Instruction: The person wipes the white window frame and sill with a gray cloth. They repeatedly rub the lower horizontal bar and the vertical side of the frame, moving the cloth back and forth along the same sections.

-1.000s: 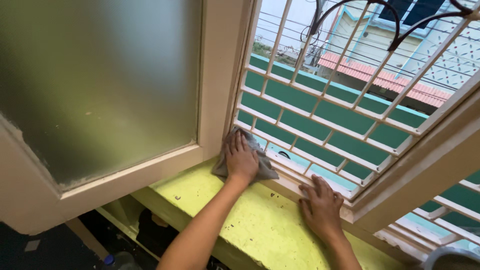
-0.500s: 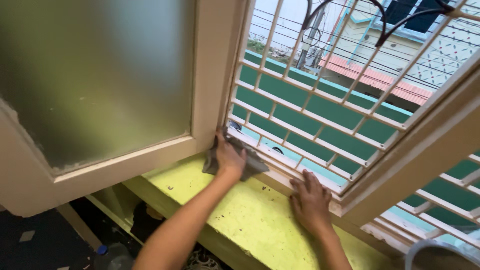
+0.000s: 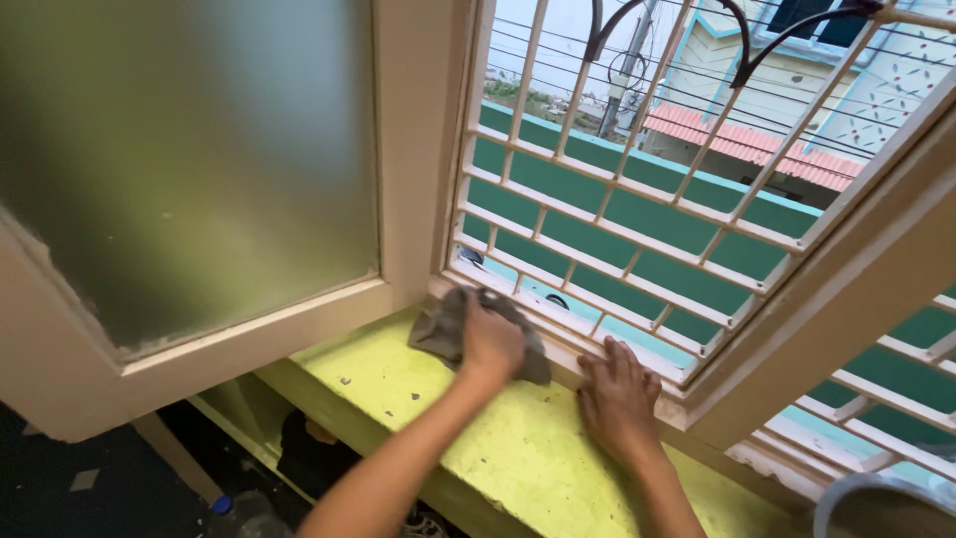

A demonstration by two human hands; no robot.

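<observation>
Left hand (image 3: 490, 341) presses flat on a grey cloth (image 3: 441, 329) at centre frame; right hand (image 3: 617, 397) rests spread on the yellow sill (image 3: 518, 438), lower right.

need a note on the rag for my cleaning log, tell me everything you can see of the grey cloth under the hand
The grey cloth is a soft, crumpled rag of dull grey fabric, bunched in loose folds. It lies on the yellow-green sill against the foot of the cream window frame, below the grille. The left hand presses down on its middle, covering much of it; corners stick out at both sides. The image is slightly blurred there, so weave and stains cannot be told.
</observation>
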